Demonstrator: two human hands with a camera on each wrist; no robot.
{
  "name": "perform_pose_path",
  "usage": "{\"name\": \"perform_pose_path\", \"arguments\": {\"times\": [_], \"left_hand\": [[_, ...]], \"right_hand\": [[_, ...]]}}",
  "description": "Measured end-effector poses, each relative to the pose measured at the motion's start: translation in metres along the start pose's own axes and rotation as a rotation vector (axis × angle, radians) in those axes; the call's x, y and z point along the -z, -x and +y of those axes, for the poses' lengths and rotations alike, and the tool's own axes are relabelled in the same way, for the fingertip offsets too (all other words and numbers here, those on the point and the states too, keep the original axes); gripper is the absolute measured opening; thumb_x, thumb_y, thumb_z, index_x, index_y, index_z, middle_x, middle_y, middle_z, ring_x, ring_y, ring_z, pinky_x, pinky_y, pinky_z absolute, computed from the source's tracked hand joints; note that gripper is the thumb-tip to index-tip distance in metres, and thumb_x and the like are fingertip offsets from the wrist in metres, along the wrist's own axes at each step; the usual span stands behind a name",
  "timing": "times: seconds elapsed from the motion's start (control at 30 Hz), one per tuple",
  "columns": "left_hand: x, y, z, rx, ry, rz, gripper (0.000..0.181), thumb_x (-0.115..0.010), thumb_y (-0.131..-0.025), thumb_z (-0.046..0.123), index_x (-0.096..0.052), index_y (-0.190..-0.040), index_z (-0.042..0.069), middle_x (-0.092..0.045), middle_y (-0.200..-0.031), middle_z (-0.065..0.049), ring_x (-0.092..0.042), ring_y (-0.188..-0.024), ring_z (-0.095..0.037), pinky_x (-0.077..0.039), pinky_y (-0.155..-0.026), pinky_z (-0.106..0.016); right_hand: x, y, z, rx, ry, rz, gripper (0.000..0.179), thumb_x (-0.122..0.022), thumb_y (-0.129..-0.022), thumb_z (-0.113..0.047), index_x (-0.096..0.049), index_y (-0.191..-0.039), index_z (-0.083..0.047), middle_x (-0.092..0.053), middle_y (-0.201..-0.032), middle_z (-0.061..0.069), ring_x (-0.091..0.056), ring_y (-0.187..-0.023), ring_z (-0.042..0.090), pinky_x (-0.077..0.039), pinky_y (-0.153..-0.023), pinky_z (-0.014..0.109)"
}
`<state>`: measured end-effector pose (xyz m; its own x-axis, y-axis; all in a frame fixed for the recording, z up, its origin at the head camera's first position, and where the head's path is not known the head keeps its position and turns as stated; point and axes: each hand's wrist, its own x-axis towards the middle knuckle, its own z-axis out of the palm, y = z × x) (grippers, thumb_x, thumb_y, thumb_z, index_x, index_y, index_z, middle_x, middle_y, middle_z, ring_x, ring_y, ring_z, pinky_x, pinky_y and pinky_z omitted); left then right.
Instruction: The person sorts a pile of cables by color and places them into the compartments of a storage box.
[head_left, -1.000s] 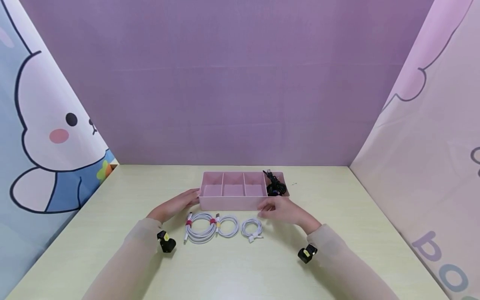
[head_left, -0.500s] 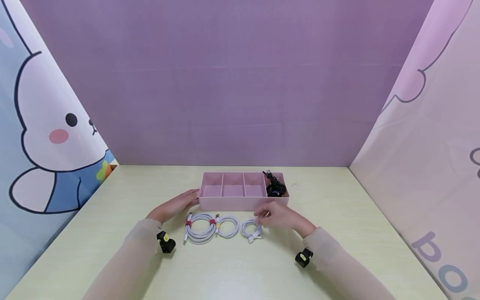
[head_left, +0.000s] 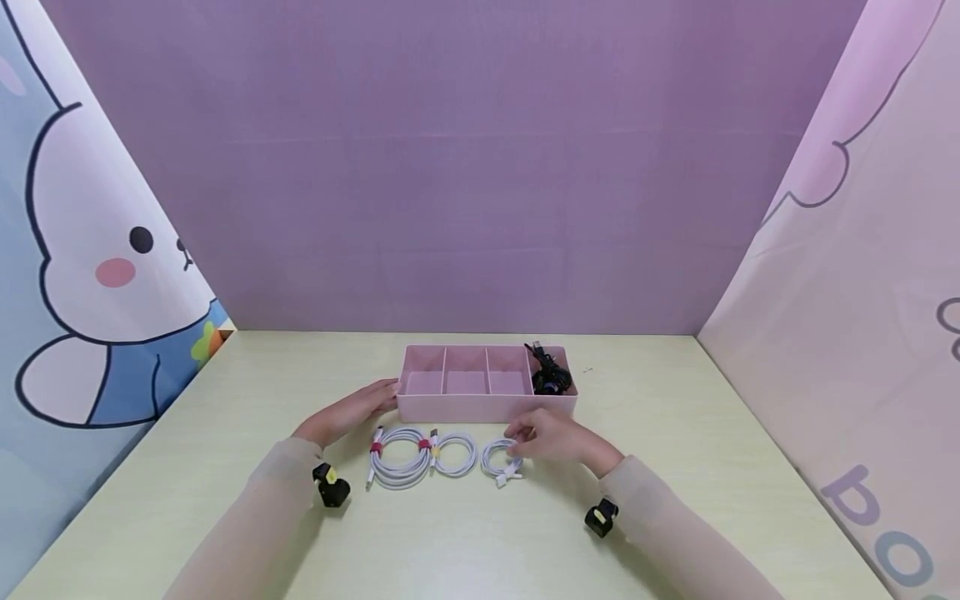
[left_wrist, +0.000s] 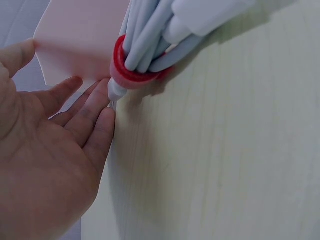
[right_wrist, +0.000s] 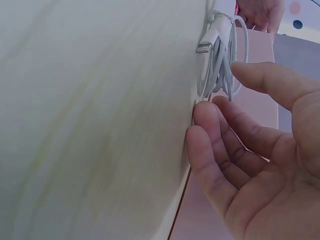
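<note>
A pink box [head_left: 486,408] with a row of compartments stands on the table, a bundled black cable [head_left: 551,377] in its rightmost one. My left hand [head_left: 352,412] rests its fingertips against the box's left end, fingers mostly straight. In front of the box lie three coiled white cables: a large coil [head_left: 400,482] with red ties, a middle coil [head_left: 454,473] with a yellow tie and a small coil [head_left: 496,467] with a white plug. At the small coil's right edge is my right hand [head_left: 555,435]; in the right wrist view its thumb and bent fingers stand apart around the coil's edge, not closed on it.
The pale wooden table [head_left: 465,550] runs back to a purple panel [head_left: 465,167]. Printed cloth walls rise at the left [head_left: 120,208] and right [head_left: 847,292]. A small dark mark [head_left: 588,369] shows to the right of the box.
My right hand has moved left and toward me, from the box's front right side to the small white coil. The left hand, the box and the cables look still.
</note>
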<state>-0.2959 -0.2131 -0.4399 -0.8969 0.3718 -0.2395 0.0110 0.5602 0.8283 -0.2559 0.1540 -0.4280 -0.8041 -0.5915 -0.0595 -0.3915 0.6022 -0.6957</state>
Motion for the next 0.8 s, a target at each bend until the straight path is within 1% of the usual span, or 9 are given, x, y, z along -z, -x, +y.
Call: {"name": "perform_pose_path", "arguments": {"times": [0.07, 0.27, 0.4, 0.5, 0.67, 0.8], "left_hand": [[0.0, 0.0006, 0.0005, 0.005, -0.006, 0.003, 0.088, -0.033, -0.097, 0.072, -0.02, -0.161, 0.014, -0.026, -0.163, -0.013, -0.008, -0.151, -0.039, -0.002, -0.115, -0.068], [-0.0004, 0.0007, 0.0012, -0.003, -0.008, 0.001, 0.09, -0.033, -0.097, 0.073, -0.02, -0.161, 0.012, -0.03, -0.161, -0.014, -0.009, -0.151, -0.04, -0.002, -0.114, -0.069], [-0.0003, 0.0007, 0.0006, -0.008, -0.01, -0.003, 0.089, -0.032, -0.097, 0.073, -0.019, -0.161, 0.012, -0.029, -0.162, -0.014, -0.009, -0.151, -0.04, -0.002, -0.114, -0.069], [-0.0004, 0.0004, 0.0003, -0.016, -0.009, -0.006, 0.089, -0.032, -0.098, 0.072, -0.019, -0.161, 0.011, -0.031, -0.161, -0.014, -0.01, -0.151, -0.04, -0.002, -0.115, -0.068], [-0.0001, 0.0003, -0.0008, -0.021, -0.009, -0.004, 0.088, -0.031, -0.098, 0.072, -0.019, -0.161, 0.012, -0.03, -0.161, -0.014, -0.009, -0.151, -0.039, -0.002, -0.115, -0.068], [0.0003, 0.0003, -0.0011, -0.025, -0.002, -0.009, 0.087, -0.032, -0.098, 0.071, -0.019, -0.161, 0.012, -0.031, -0.161, -0.014, -0.01, -0.151, -0.038, -0.002, -0.116, -0.066]], "right_hand": [[-0.0005, -0.0003, -0.0008, 0.002, 0.007, 0.002, 0.025, -0.076, -0.089, -0.014, -0.072, -0.11, 0.001, -0.068, -0.09, -0.004, -0.061, -0.082, 0.01, -0.054, -0.074, 0.025], [-0.0015, -0.0015, -0.0028, 0.008, 0.03, 0.008, 0.02, -0.073, -0.091, -0.014, -0.073, -0.106, -0.001, -0.068, -0.088, -0.004, -0.06, -0.079, 0.01, -0.053, -0.07, 0.025], [-0.0022, -0.0021, -0.0037, -0.002, 0.036, 0.009, 0.016, -0.072, -0.091, -0.013, -0.074, -0.103, -0.001, -0.068, -0.086, -0.005, -0.058, -0.075, 0.009, -0.051, -0.067, 0.023], [-0.0028, -0.0024, -0.004, -0.008, 0.044, 0.013, 0.014, -0.073, -0.091, -0.012, -0.075, -0.1, -0.002, -0.068, -0.083, -0.006, -0.057, -0.072, 0.008, -0.05, -0.064, 0.023], [-0.0039, -0.0032, -0.0029, -0.006, 0.066, 0.022, 0.008, -0.074, -0.09, -0.012, -0.076, -0.094, -0.005, -0.067, -0.079, -0.007, -0.055, -0.068, 0.007, -0.047, -0.061, 0.022], [-0.0045, -0.0037, -0.002, -0.023, 0.07, 0.026, 0.005, -0.074, -0.09, -0.011, -0.076, -0.09, -0.007, -0.065, -0.076, -0.007, -0.052, -0.065, 0.006, -0.045, -0.058, 0.021]]}}
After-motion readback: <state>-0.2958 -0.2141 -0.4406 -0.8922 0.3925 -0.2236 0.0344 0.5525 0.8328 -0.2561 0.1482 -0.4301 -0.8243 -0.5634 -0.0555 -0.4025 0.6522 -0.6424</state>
